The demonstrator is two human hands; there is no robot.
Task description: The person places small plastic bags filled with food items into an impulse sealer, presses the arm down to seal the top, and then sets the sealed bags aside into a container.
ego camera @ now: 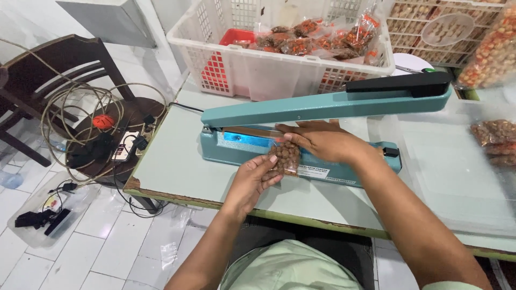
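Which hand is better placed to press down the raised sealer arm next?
Probably the right hand: it lies at the sealing bar, directly under the raised sealer arm. The left hand grips the bag of nuts from below.

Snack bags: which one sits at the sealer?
The small clear bag of brown nuts, held by both hands at the teal sealer. The others lie in the white basket or right.

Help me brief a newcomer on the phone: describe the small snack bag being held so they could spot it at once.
Find the teal heat sealer with its long arm raised, on the pale green table. At its front edge, the left hand and right hand hold a small clear bag of brown nuts. Unlike the bags piled in the white basket behind, it lies alone at the sealing bar.
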